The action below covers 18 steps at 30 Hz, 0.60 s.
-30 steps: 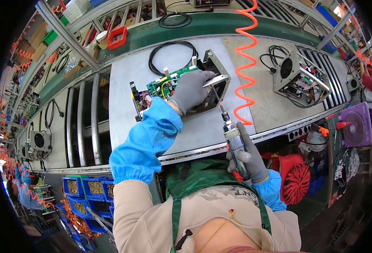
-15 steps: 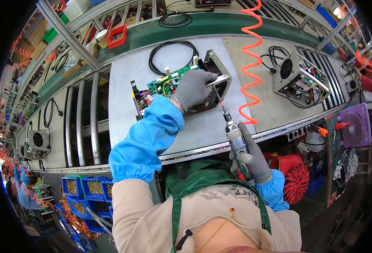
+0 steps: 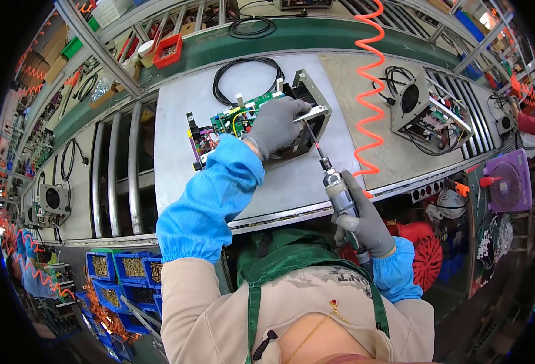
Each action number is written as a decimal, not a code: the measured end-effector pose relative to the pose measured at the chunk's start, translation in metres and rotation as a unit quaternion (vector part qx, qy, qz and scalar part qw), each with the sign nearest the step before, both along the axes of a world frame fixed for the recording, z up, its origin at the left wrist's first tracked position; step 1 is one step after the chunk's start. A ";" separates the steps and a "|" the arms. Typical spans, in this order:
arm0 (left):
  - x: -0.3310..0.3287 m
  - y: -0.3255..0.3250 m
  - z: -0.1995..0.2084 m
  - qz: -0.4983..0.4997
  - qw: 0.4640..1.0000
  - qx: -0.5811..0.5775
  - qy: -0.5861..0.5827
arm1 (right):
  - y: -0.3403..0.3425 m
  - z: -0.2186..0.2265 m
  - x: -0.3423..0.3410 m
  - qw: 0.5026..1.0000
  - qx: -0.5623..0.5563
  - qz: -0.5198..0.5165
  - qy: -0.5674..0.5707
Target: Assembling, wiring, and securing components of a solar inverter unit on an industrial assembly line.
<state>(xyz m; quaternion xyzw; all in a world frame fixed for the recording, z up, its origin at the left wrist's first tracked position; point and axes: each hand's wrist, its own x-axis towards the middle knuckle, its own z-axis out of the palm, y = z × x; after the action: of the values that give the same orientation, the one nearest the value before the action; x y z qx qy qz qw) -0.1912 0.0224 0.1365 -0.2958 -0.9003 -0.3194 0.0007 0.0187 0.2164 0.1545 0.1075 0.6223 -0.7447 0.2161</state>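
Fingers of our left hand (image 3: 277, 123), in a grey glove, lie curled and pressed together over the top of a metal-framed power unit (image 3: 304, 115); palm down, wrist bent, blue sleeve running back toward us. Just left of those fingers sits the green circuit board (image 3: 237, 118) of the same unit, with coloured wires. Beyond the fingertips, a black cable loop (image 3: 243, 76) lies on the grey work plate (image 3: 176, 133).

Our right hand (image 3: 364, 221), also grey-gloved, wraps all its fingers tightly round the body of an electric screwdriver (image 3: 339, 195). We hold it tilted, bit up and away from us. Bit tip meets the unit's frame just right of our left fingertips; exact contact point too small to tell. Right forearm comes up from low, near our green apron (image 3: 291, 258).

Right of the screwdriver hand, an orange coiled hose (image 3: 369, 91) hangs down across the bench. Farther right, well apart, a second unit with a fan (image 3: 428, 112) sits on the rollers.
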 end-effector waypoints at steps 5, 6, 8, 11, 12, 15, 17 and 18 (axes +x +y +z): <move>0.073 0.033 -0.017 -0.250 0.937 -0.019 0.242 | -0.001 -0.012 0.001 0.999 -0.022 -0.031 -0.019; 0.080 0.037 -0.021 -0.310 0.924 -0.025 0.224 | -0.003 -0.014 0.003 0.998 -0.047 -0.041 -0.029; 0.077 0.038 -0.022 -0.328 0.926 -0.036 0.182 | -0.003 -0.012 0.013 0.996 -0.062 -0.068 -0.020; 0.071 0.035 -0.026 -0.337 0.931 -0.040 0.136 | 0.025 -0.044 0.032 0.953 -0.269 0.007 -0.141; 0.070 0.036 -0.027 -0.340 0.931 -0.031 0.128 | 0.033 -0.058 0.038 0.953 -0.269 0.008 -0.141; 0.068 0.036 -0.022 -0.343 0.930 0.009 0.136 | 0.039 -0.075 0.049 0.964 -0.256 0.036 -0.065; 0.069 0.037 -0.019 -0.346 0.930 0.010 0.127 | 0.038 -0.071 0.046 0.978 -0.198 0.050 -0.031; 0.070 0.037 -0.017 -0.347 0.930 0.012 0.120 | 0.038 -0.069 0.043 0.988 -0.137 0.065 0.004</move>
<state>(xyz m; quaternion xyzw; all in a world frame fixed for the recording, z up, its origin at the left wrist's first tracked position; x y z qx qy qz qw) -0.1217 0.0596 0.1192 -0.6259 -0.7306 -0.2729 0.0017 0.0620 0.2548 0.0854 0.0334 0.5206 -0.8078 0.2744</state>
